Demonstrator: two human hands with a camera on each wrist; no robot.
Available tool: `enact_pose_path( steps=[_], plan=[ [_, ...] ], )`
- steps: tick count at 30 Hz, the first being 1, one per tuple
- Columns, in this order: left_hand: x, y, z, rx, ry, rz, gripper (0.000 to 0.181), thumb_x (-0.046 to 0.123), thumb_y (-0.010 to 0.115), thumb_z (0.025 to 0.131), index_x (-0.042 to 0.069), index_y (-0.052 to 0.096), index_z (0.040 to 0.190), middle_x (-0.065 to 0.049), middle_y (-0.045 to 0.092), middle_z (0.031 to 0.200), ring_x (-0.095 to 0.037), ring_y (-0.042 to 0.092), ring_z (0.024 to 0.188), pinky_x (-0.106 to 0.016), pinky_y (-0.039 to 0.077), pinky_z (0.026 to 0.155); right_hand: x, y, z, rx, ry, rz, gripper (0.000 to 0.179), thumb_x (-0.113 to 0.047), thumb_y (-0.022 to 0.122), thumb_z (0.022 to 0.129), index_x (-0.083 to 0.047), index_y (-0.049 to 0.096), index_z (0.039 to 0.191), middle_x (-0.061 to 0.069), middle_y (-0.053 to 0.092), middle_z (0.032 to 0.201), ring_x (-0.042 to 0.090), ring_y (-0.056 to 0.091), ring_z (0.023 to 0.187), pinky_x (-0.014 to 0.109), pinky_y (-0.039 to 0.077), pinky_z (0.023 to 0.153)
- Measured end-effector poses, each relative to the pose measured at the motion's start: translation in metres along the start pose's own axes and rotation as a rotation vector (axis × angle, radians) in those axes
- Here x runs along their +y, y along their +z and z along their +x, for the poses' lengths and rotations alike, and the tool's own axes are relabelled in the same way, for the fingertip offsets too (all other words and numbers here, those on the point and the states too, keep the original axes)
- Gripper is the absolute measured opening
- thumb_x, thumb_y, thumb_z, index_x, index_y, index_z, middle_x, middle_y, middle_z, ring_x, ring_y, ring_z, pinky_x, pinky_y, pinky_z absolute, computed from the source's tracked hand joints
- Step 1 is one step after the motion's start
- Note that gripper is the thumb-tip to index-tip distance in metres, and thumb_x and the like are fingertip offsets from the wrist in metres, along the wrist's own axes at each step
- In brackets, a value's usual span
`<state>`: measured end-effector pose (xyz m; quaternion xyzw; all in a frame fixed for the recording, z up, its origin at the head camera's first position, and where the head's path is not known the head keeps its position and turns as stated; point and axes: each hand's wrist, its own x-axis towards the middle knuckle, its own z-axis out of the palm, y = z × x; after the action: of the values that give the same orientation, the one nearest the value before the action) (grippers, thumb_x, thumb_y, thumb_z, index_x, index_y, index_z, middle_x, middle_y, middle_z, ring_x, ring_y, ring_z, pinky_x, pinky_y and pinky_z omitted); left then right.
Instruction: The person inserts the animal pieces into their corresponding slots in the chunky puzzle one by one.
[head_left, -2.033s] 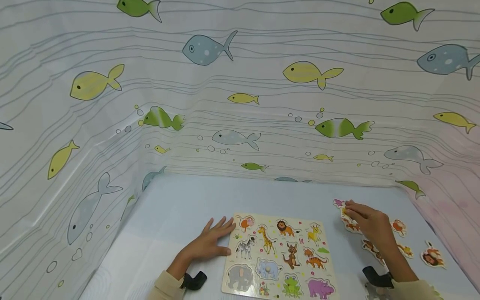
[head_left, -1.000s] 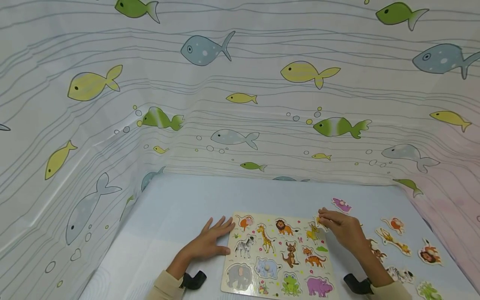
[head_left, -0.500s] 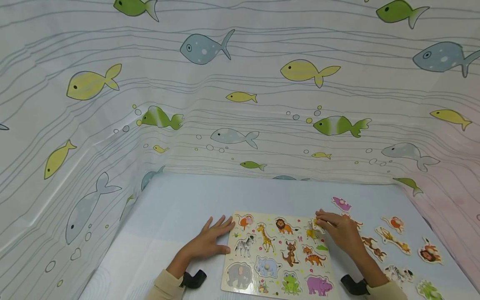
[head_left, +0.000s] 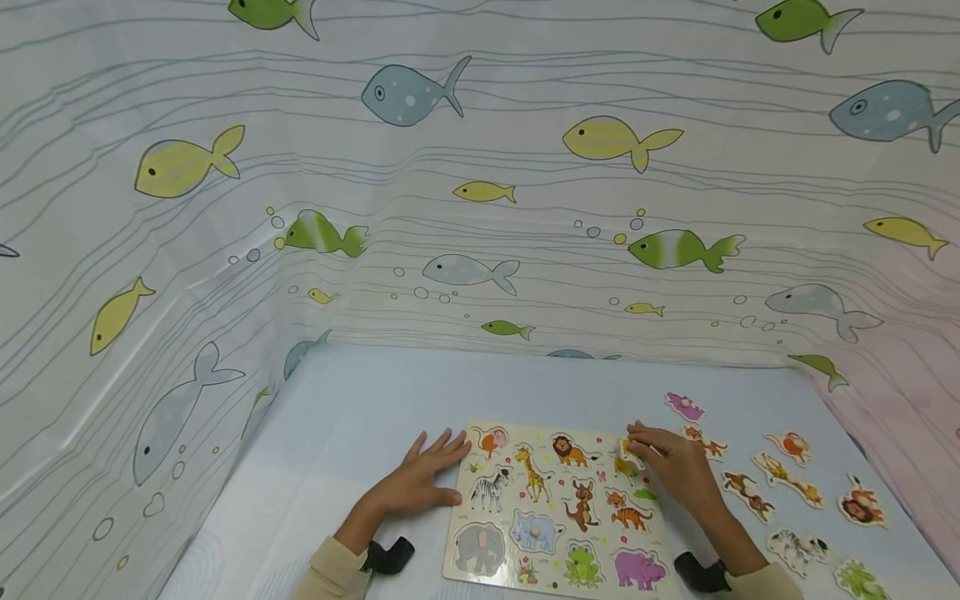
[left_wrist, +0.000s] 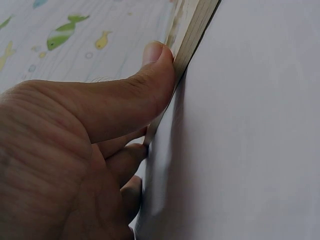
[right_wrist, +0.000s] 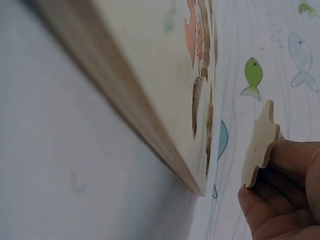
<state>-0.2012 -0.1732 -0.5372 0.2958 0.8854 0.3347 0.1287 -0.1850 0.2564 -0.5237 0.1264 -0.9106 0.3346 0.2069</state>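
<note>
A wooden animal puzzle board (head_left: 522,433) lies flat on the table. My left hand (head_left: 420,479) is spread at its left edge, fingers extended; in the left wrist view the thumb (left_wrist: 160,55) presses against the board's side. Between thumb and fingers, my right hand (head_left: 678,467) pinches a yellow goat puzzle piece (head_left: 631,455) over the board's upper right corner, overlapping the printed goat. The right wrist view shows the bare wooden underside of that piece (right_wrist: 260,145), raised and tilted beside the board's cut-out recesses. A blue animal piece with a round knob (head_left: 536,532) sits in the board.
Right of the board lie several loose pieces, among them a purple hippo (head_left: 684,407), a tiger (head_left: 705,443), a giraffe (head_left: 787,481), a lion (head_left: 862,504), a zebra (head_left: 797,548) and a frog (head_left: 858,579). A fish-patterned sheet (head_left: 480,233) surrounds the table.
From among the loose pieces, my right hand has moved left with the goat piece to the board's upper right corner, then slightly further inward. My left hand has stayed at the board's edge.
</note>
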Motion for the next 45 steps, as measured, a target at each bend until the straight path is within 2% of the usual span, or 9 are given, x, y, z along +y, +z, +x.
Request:
enact_pose_path(
  steps=[4, 7, 13, 15, 19, 24, 31, 38, 45],
  plan=[
    [0.001, -0.001, 0.000, 0.002, -0.006, -0.001, 0.083, 0.034, 0.076, 0.084, 0.007, 0.038, 0.153, -0.013, 0.028, 0.164, -0.037, 0.013, 0.155, -0.063, -0.008, 0.123, 0.001, 0.002, -0.001, 0.010, -0.003, -0.023, 0.019, -0.004, 0.078, 0.083, -0.005, 0.079, 0.102, 0.012, 0.077, 0.108, 0.029, 0.072, 0.105, 0.028, 0.060, 0.079],
    [0.002, -0.001, 0.001, 0.002, -0.009, -0.005, 0.083, 0.033, 0.076, 0.084, 0.007, 0.038, 0.153, -0.013, 0.028, 0.164, -0.037, 0.013, 0.155, -0.063, -0.008, 0.123, 0.002, 0.003, -0.001, 0.012, -0.001, -0.031, 0.020, -0.004, 0.079, 0.082, -0.005, 0.079, 0.102, 0.014, 0.076, 0.108, 0.026, 0.073, 0.105, 0.030, 0.061, 0.080],
    [0.001, 0.000, 0.000, 0.005, -0.011, -0.002, 0.084, 0.034, 0.077, 0.084, 0.007, 0.038, 0.153, -0.013, 0.029, 0.164, -0.037, 0.014, 0.155, -0.063, -0.007, 0.123, 0.001, 0.003, -0.003, -0.003, 0.001, -0.022, 0.020, -0.004, 0.079, 0.082, -0.003, 0.079, 0.102, 0.015, 0.077, 0.107, 0.029, 0.072, 0.106, 0.012, 0.055, 0.083],
    [0.001, 0.000, 0.000, 0.007, -0.012, -0.004, 0.084, 0.035, 0.077, 0.084, 0.007, 0.039, 0.153, -0.013, 0.029, 0.164, -0.037, 0.014, 0.155, -0.063, -0.007, 0.123, 0.001, 0.003, -0.003, -0.007, 0.005, -0.019, 0.020, -0.005, 0.079, 0.082, -0.003, 0.079, 0.103, 0.014, 0.077, 0.108, 0.030, 0.072, 0.106, 0.010, 0.053, 0.084],
    [0.002, 0.000, 0.000, 0.009, -0.009, -0.014, 0.084, 0.035, 0.077, 0.083, 0.006, 0.039, 0.153, -0.013, 0.029, 0.163, -0.038, 0.014, 0.155, -0.064, -0.008, 0.122, 0.000, 0.003, -0.004, -0.008, 0.006, -0.029, 0.020, -0.004, 0.079, 0.082, -0.003, 0.079, 0.102, 0.018, 0.076, 0.108, 0.027, 0.073, 0.106, 0.023, 0.058, 0.083],
    [0.002, 0.000, 0.000, 0.012, -0.004, -0.016, 0.084, 0.034, 0.077, 0.084, 0.006, 0.039, 0.153, -0.014, 0.029, 0.163, -0.038, 0.013, 0.155, -0.064, -0.008, 0.122, 0.001, 0.004, -0.004, -0.005, -0.007, -0.040, 0.020, -0.004, 0.080, 0.080, -0.003, 0.079, 0.101, 0.015, 0.077, 0.107, 0.030, 0.073, 0.104, 0.039, 0.060, 0.082],
    [0.002, 0.000, 0.001, 0.018, 0.020, -0.010, 0.085, 0.034, 0.077, 0.083, 0.003, 0.039, 0.152, -0.017, 0.029, 0.163, -0.043, 0.015, 0.153, -0.067, -0.006, 0.121, 0.007, 0.006, -0.005, -0.003, -0.049, -0.050, 0.022, -0.003, 0.081, 0.078, -0.004, 0.079, 0.100, 0.015, 0.077, 0.106, 0.026, 0.074, 0.102, 0.041, 0.059, 0.082],
    [0.002, 0.000, 0.001, 0.009, 0.013, -0.014, 0.086, 0.036, 0.077, 0.083, 0.003, 0.038, 0.153, -0.017, 0.028, 0.163, -0.042, 0.013, 0.154, -0.067, -0.007, 0.121, 0.012, 0.010, -0.007, 0.000, -0.088, -0.069, 0.023, -0.003, 0.082, 0.076, -0.004, 0.079, 0.099, 0.014, 0.077, 0.104, 0.025, 0.074, 0.101, 0.044, 0.061, 0.080],
    [0.001, 0.001, 0.001, 0.002, 0.002, -0.001, 0.086, 0.035, 0.077, 0.083, 0.005, 0.038, 0.153, -0.014, 0.027, 0.164, -0.040, 0.013, 0.155, -0.065, -0.007, 0.122, 0.015, 0.013, -0.006, -0.008, -0.101, -0.072, 0.022, -0.004, 0.083, 0.076, -0.005, 0.080, 0.097, 0.012, 0.078, 0.102, 0.026, 0.074, 0.099, 0.040, 0.061, 0.079]
  ],
)
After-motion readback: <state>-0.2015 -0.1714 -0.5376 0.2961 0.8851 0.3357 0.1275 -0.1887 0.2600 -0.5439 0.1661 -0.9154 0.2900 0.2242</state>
